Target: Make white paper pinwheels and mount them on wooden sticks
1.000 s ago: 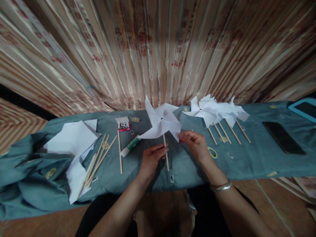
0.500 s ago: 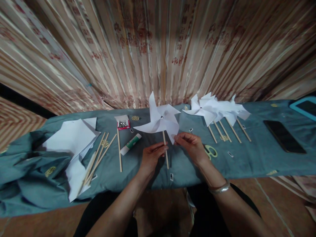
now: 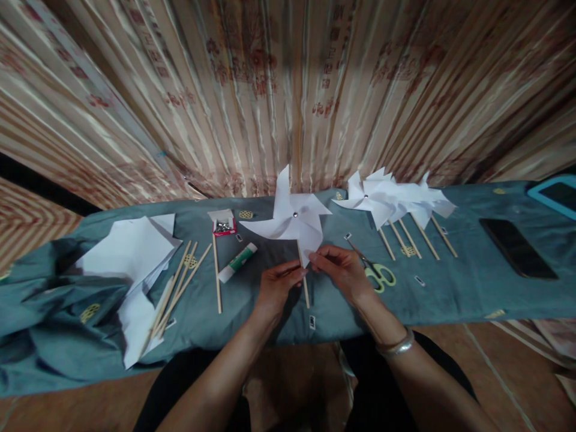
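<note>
A white paper pinwheel with a silver pin at its centre stands over the cloth in front of me. My left hand pinches its wooden stick below the blades. With thumb and fingertips, my right hand grips the tip of the pinwheel's lower blade, close to the stick. Beside my right hand lie scissors with light green handles. Left of my left hand are a green and white glue stick and a single wooden stick.
Several finished pinwheels overlap at the back right, near a dark phone and a blue-framed device. White paper sheets and loose wooden sticks lie left. A small red box holds metal pins. Behind hangs a striped curtain.
My right hand has moved a little left, turning the pinwheel so its lower blade comes nearer the stick. More of the scissors shows. My left hand has stayed almost still.
</note>
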Demonstrator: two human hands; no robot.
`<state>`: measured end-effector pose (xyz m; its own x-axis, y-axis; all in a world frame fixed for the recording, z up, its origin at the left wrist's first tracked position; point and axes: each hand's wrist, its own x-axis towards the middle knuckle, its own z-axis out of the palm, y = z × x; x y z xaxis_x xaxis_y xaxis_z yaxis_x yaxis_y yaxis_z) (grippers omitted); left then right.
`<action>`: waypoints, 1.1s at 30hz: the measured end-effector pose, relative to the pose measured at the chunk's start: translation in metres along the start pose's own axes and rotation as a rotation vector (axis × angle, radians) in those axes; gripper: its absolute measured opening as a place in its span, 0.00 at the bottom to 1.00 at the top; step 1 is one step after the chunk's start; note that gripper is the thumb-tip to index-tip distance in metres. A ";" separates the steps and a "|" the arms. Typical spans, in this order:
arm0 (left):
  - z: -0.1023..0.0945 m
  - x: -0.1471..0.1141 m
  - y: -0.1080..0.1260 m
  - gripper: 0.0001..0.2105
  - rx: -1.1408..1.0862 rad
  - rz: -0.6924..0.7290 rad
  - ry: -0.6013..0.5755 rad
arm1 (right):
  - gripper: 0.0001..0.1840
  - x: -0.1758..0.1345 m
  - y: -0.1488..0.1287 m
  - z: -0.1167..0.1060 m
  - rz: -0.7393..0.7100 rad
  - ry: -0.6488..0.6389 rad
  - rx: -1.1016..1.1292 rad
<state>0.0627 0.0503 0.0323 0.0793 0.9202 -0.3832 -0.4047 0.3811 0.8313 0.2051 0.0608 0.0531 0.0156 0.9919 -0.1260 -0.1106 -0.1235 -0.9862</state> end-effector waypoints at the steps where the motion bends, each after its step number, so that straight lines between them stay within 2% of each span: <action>1: 0.000 0.000 0.000 0.17 0.001 0.002 -0.008 | 0.17 0.000 0.000 0.001 0.000 -0.009 -0.017; 6: -0.001 -0.002 0.001 0.17 0.008 -0.020 -0.011 | 0.17 -0.002 -0.002 0.001 -0.009 -0.022 -0.068; 9: -0.002 -0.005 0.003 0.18 0.019 -0.032 -0.020 | 0.20 0.000 -0.008 -0.012 -0.041 0.020 -0.119; 11: -0.002 -0.007 0.005 0.18 0.029 -0.050 -0.036 | 0.22 0.004 -0.012 -0.026 -0.080 0.127 -0.139; 14: -0.002 -0.011 0.005 0.17 0.037 -0.088 -0.064 | 0.21 0.017 -0.015 -0.049 -0.159 0.399 -0.064; 16: -0.002 -0.013 0.004 0.16 0.047 -0.108 -0.087 | 0.20 0.026 -0.016 -0.060 -0.194 0.489 -0.027; 19: -0.003 -0.015 0.001 0.16 0.059 -0.136 -0.121 | 0.20 0.035 -0.017 -0.066 -0.132 0.451 0.057; 24: -0.003 -0.016 -0.001 0.15 0.083 -0.152 -0.152 | 0.21 0.036 -0.020 -0.059 0.003 0.334 0.161; 33: -0.003 -0.014 0.001 0.15 0.076 -0.122 -0.096 | 0.16 0.035 -0.017 -0.059 0.004 0.327 0.150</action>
<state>0.0583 0.0373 0.0375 0.2122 0.8697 -0.4456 -0.3170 0.4925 0.8105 0.2659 0.0963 0.0590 0.3297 0.9265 -0.1815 -0.2552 -0.0976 -0.9620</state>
